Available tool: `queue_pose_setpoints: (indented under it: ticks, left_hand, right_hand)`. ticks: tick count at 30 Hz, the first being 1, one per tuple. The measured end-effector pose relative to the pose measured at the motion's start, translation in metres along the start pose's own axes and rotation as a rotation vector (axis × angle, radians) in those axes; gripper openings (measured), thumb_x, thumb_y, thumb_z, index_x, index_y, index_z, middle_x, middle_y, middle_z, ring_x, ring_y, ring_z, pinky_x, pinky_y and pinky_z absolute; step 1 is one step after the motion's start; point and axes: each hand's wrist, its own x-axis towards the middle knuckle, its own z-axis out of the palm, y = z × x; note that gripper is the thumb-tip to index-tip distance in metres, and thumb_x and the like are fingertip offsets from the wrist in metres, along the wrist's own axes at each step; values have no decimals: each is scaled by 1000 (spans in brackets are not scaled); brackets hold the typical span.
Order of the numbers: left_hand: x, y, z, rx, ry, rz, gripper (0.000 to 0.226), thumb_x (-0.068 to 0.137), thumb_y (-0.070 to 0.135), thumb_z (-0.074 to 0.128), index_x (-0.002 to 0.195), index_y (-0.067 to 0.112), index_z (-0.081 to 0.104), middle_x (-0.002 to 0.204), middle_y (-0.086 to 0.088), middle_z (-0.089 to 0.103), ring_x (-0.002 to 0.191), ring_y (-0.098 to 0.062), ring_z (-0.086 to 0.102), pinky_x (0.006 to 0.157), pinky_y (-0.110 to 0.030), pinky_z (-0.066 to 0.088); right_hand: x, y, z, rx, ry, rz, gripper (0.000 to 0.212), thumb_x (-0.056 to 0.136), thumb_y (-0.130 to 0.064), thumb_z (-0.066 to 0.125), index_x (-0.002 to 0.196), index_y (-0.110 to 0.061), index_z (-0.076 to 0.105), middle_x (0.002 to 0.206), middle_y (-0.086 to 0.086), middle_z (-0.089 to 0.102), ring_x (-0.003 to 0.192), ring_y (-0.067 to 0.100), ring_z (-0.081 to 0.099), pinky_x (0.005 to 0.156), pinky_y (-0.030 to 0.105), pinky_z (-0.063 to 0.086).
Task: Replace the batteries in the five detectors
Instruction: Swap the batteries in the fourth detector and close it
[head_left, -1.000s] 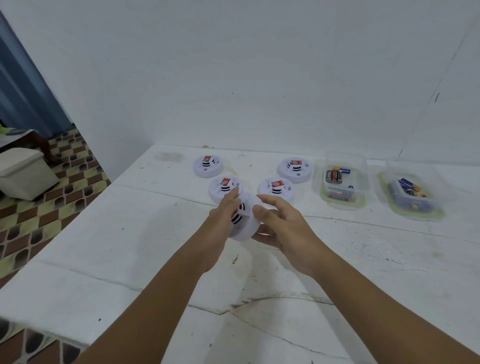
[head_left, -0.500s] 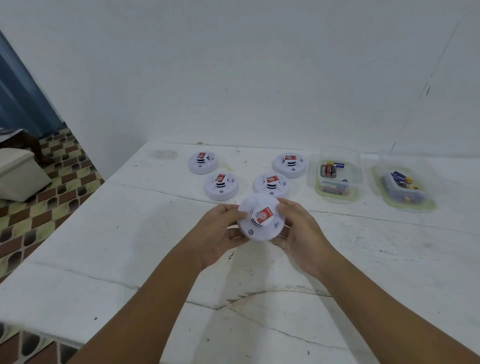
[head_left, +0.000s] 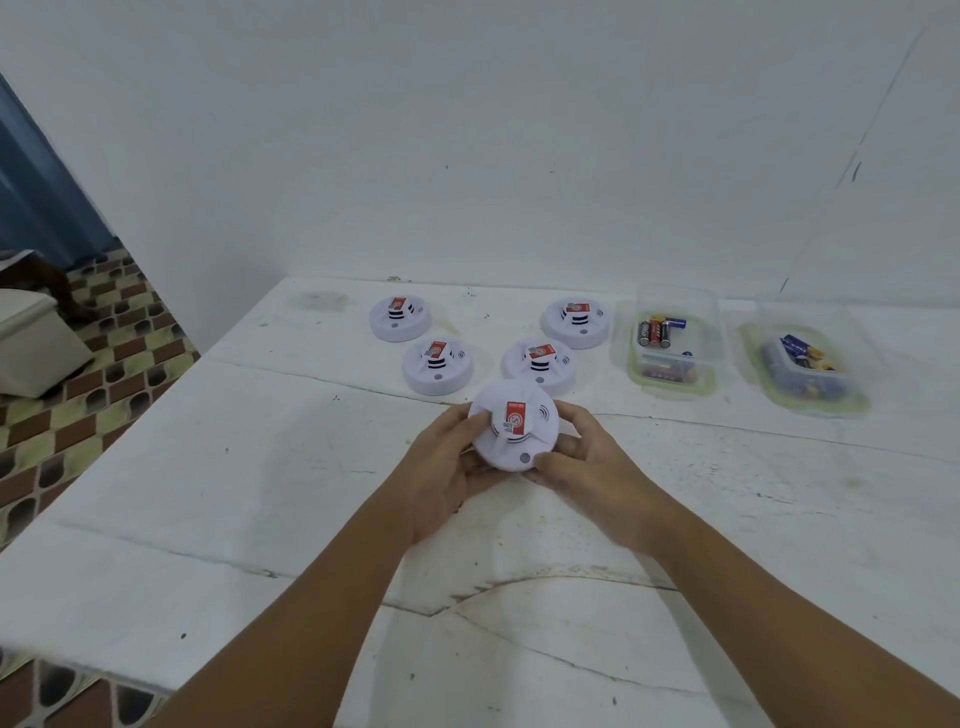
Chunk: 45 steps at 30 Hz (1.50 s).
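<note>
Detectors, count: five round white plastic smoke detectors, each with a red label on its raised centre.
Held detector (head_left: 514, 425): lifted above the white painted counter (head_left: 208, 467), near its middle, tilted with its labelled face toward the camera.
Left hand (head_left: 441, 467): grip clamped on the held detector's left rim, thumb on the face, fingers curled beneath.
Right hand (head_left: 587, 462): grip clamped on the held detector's right rim, thumb on the lower edge beside a small grey button, fingers round the far side.
Detectors on counter, count: four, face up, none touching another. Far-left detector (head_left: 400, 318); mid-left detector (head_left: 438, 365); mid-right detector (head_left: 538, 365), just behind the held one; far-right detector (head_left: 575, 322).
Containers, count: two clear plastic boxes with pale green rims, right of the detectors, side by side and apart.
Nearer box (head_left: 674, 340): holds loose cylindrical batteries, black, red and blue; exact number cannot be told.
Farther box (head_left: 808, 358): holds blue and yellow batteries; number cannot be told.
Surroundings: white wall (head_left: 467, 130) behind the counter; patterned tiled floor (head_left: 78, 374) at left.
</note>
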Motion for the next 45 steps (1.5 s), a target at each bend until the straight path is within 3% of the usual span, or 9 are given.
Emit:
queue_pose_setpoints:
  ticks: [4, 9, 15, 27, 34, 41, 45]
  left_hand:
    - [1, -3, -4, 44, -53, 29, 36, 109, 21, 53, 142, 9, 60, 134, -16, 70, 123, -34, 68, 98, -47, 60]
    - [2, -5, -2, 103, -54, 60, 38, 107, 20, 55, 144, 11, 60, 133, -13, 71, 123, -33, 69, 99, -49, 59]
    - [2, -9, -4, 132, -44, 92, 37, 107, 21, 55, 143, 13, 61, 132, -11, 72, 122, -31, 69, 99, -49, 59]
    - [6, -14, -8, 160, -38, 108, 42, 106, 24, 56, 146, 12, 58, 136, -11, 70, 124, -32, 68, 103, -55, 56]
    - [4, -13, -6, 124, -46, 104, 39, 106, 21, 56, 143, 12, 60, 132, -11, 72, 121, -31, 70, 98, -48, 59]
    - [2, -13, -6, 123, -28, 99, 38, 107, 21, 56, 143, 12, 61, 132, -11, 72, 122, -30, 69, 99, -48, 59]
    - [3, -13, -6, 132, -44, 101, 37, 107, 21, 55, 143, 11, 60, 133, -12, 72, 123, -31, 69, 99, -49, 59]
  right_hand:
    - [5, 2, -2, -82, 3, 22, 65, 89, 0, 75, 144, -20, 46, 128, 14, 71, 122, 26, 68, 103, 44, 56]
    - [6, 3, -5, -156, 0, -1, 68, 84, -5, 78, 143, -24, 48, 134, 4, 67, 125, 19, 65, 105, 46, 56]
    - [1, 5, 1, -348, 46, -114, 67, 89, -6, 76, 144, -32, 46, 131, -12, 65, 119, 4, 64, 104, 35, 56]
    - [1, 7, -2, -366, 12, -153, 72, 88, -9, 74, 149, -29, 43, 134, -11, 63, 125, 9, 62, 108, 42, 54]
    - [4, 7, -5, -283, -21, -110, 73, 88, -7, 75, 150, -32, 44, 136, -7, 65, 127, 15, 62, 110, 46, 52]
    - [4, 4, -4, -259, -49, -118, 72, 90, 1, 76, 149, -25, 45, 132, -8, 67, 124, 12, 64, 104, 34, 55]
    - [3, 5, -4, -244, -52, -113, 72, 90, 0, 77, 149, -26, 44, 135, -7, 66, 125, 12, 64, 107, 38, 54]
